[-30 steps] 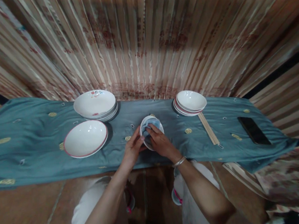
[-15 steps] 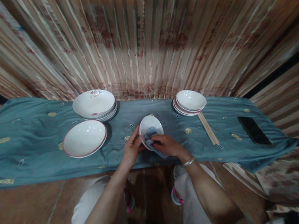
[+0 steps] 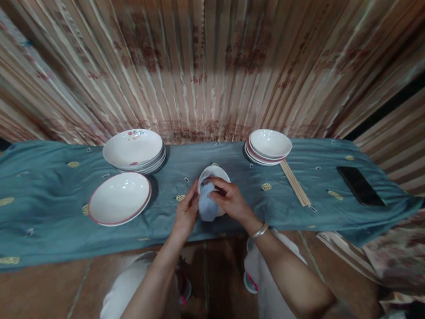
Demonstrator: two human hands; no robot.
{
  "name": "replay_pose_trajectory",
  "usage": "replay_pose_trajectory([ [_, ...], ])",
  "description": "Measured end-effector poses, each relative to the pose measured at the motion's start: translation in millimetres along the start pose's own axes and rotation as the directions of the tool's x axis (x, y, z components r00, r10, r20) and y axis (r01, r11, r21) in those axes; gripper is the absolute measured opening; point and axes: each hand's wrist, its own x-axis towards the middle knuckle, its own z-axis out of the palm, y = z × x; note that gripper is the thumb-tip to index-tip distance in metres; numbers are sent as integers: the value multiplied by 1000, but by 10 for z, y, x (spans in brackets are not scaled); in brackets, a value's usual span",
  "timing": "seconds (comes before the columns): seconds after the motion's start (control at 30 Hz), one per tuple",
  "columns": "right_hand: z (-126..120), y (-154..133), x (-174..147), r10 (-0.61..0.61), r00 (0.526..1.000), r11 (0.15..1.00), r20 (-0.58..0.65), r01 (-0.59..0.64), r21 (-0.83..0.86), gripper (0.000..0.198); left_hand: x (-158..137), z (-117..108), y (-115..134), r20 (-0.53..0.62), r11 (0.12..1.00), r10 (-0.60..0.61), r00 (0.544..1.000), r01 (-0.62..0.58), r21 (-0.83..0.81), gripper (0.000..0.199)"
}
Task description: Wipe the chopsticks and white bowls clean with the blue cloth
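Note:
A small white bowl (image 3: 216, 171) is held over the front middle of the table, its hollow tilted towards me. My left hand (image 3: 186, 209) grips it by the left rim, fingers closed on the edge. In my right hand (image 3: 232, 198) a light blue cloth (image 3: 208, 203) is pinched; it covers much of the bowl's inside and hangs past the near rim. The cloth and hands hide the lower part of the bowl. A silver bangle circles my right wrist.
Stacked floral plates (image 3: 133, 149) and a red-rimmed bowl (image 3: 120, 198) stand left. Smaller bowls (image 3: 271, 142) are stacked right, beside wooden chopsticks (image 3: 295, 183) and a black phone (image 3: 360, 185). A teal cloth (image 3: 57, 208) covers the table; a curtain (image 3: 193, 54) hangs behind.
My right hand has moved up and slightly left across the bowl, and the blue cloth now bunches over its left and near side. My left hand keeps its hold.

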Motion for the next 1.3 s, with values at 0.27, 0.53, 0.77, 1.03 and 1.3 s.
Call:
replay_pose_trajectory([
  [0.27, 10, -9, 253, -184, 979, 924, -90, 141, -356, 34, -59, 21, 67, 56, 991, -98, 994, 103, -90, 75],
  [0.53, -298, 205, 325, -85, 975, 777, -206, -65, -627, 33, -56, 23, 62, 68, 993, -97, 993, 101, -58, 82],
  [0.77, -540, 227, 97, 130, 975, 494, -182, -223, -841, 18, -49, 20, 56, 60, 993, -90, 994, 94, -68, 82],
  [1.03, -451, 327, 210, -41, 986, 668, -162, -94, -739, 25, -59, 41, 83, 47, 992, -99, 994, 102, -68, 82],
  [1.3, -141, 226, 277, -211, 967, 862, -142, 115, -495, 36, -51, 33, 63, 48, 993, -100, 994, 103, -65, 80],
])
